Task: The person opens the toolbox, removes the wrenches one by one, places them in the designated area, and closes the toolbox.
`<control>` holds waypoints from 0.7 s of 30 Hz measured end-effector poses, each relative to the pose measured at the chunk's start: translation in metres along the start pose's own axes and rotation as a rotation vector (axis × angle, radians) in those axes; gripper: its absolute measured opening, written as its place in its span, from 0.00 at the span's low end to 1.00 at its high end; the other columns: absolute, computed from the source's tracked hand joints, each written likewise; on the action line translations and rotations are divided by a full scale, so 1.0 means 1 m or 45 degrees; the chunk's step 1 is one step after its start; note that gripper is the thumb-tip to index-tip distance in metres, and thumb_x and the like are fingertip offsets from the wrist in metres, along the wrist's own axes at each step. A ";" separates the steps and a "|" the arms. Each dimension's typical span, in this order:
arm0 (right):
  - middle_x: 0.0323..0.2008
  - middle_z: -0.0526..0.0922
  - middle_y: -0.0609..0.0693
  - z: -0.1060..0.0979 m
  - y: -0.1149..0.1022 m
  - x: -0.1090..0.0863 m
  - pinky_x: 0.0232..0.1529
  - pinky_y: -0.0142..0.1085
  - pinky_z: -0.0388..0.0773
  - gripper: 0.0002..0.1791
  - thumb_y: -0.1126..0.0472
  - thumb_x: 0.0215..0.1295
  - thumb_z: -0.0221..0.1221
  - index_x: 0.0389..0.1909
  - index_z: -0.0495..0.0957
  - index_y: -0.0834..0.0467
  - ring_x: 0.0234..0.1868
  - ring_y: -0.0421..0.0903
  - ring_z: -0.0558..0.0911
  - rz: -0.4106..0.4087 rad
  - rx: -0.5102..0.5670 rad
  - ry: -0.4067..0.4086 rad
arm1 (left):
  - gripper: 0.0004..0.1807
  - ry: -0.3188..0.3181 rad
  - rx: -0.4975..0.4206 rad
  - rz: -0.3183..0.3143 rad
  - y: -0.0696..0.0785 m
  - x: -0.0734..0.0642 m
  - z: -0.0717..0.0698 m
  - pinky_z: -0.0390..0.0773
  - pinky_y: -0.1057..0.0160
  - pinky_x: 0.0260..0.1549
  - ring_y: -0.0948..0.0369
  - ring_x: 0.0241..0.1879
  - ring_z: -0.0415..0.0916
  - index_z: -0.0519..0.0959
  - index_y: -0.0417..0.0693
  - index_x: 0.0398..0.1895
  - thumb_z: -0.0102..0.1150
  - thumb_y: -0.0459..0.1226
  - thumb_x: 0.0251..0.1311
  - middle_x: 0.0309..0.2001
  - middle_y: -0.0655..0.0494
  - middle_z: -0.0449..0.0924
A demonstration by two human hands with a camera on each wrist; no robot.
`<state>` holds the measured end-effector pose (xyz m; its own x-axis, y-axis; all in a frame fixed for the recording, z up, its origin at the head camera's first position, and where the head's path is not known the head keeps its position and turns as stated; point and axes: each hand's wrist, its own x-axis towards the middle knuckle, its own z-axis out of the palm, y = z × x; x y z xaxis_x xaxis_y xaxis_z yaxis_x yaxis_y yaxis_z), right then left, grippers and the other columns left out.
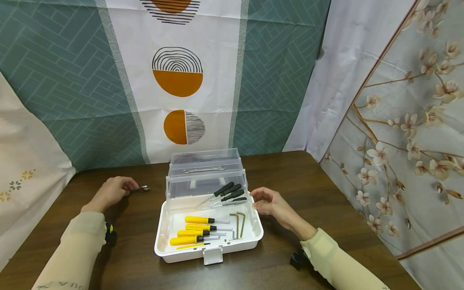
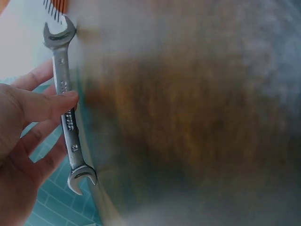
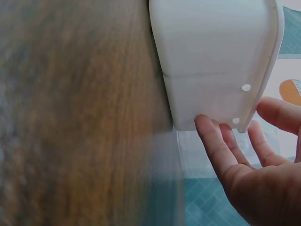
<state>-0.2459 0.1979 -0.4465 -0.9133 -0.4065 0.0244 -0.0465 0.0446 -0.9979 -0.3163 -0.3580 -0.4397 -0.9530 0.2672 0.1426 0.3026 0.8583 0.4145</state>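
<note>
My left hand (image 1: 113,191) pinches a silver double open-end wrench (image 2: 73,141) between thumb and fingers, left of the toolbox and low over the table. Both open jaws of the wrench stick out past the fingers in the left wrist view. At the rear right corner of the white toolbox (image 1: 181,256), my right hand (image 1: 274,206) has its fingers loosely bent. Its fingertips touch the box's end wall (image 3: 211,52) near the corner and rim. The clear lid (image 1: 204,157) stands raised at the back.
Inside lie several yellow-handled screwdrivers (image 1: 186,240), several black-handled screwdrivers (image 1: 232,195) and gold hex keys (image 1: 242,225). Another wrench (image 1: 204,169) rests in the raised lid. A white latch (image 1: 212,256) hangs at the front. Brown table (image 1: 290,169) surrounds the box; patterned curtains (image 1: 279,72) hang behind.
</note>
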 end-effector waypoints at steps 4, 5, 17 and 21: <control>0.50 0.80 0.59 0.000 0.000 0.000 0.48 0.38 0.85 0.25 0.72 0.66 0.64 0.62 0.70 0.73 0.45 0.45 0.84 0.004 -0.001 0.003 | 0.16 0.009 0.007 -0.009 0.000 0.000 0.002 0.79 0.39 0.42 0.46 0.40 0.80 0.86 0.41 0.40 0.58 0.17 0.55 0.37 0.46 0.84; 0.49 0.80 0.59 0.000 0.000 0.000 0.48 0.38 0.85 0.25 0.72 0.66 0.64 0.62 0.70 0.73 0.45 0.45 0.84 0.007 -0.001 0.005 | 0.16 0.009 0.006 -0.011 0.000 0.000 0.003 0.79 0.39 0.43 0.46 0.40 0.80 0.86 0.41 0.40 0.58 0.17 0.55 0.37 0.46 0.84; 0.49 0.80 0.57 0.000 -0.003 0.000 0.47 0.37 0.85 0.27 0.72 0.66 0.64 0.63 0.69 0.73 0.45 0.45 0.85 0.018 0.012 0.014 | 0.18 -0.023 -0.008 -0.016 0.001 -0.001 0.004 0.80 0.38 0.44 0.46 0.41 0.81 0.86 0.43 0.39 0.58 0.16 0.54 0.38 0.47 0.84; 0.49 0.80 0.58 0.000 -0.002 0.000 0.47 0.37 0.85 0.26 0.72 0.66 0.64 0.63 0.69 0.73 0.45 0.45 0.85 0.022 0.001 0.009 | 0.19 -0.035 -0.027 -0.027 0.002 -0.003 0.005 0.82 0.44 0.41 0.50 0.39 0.80 0.86 0.42 0.39 0.54 0.15 0.53 0.36 0.48 0.83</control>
<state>-0.2454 0.1979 -0.4441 -0.9169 -0.3990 0.0077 -0.0305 0.0508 -0.9982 -0.3127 -0.3548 -0.4432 -0.9590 0.2615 0.1088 0.2824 0.8544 0.4362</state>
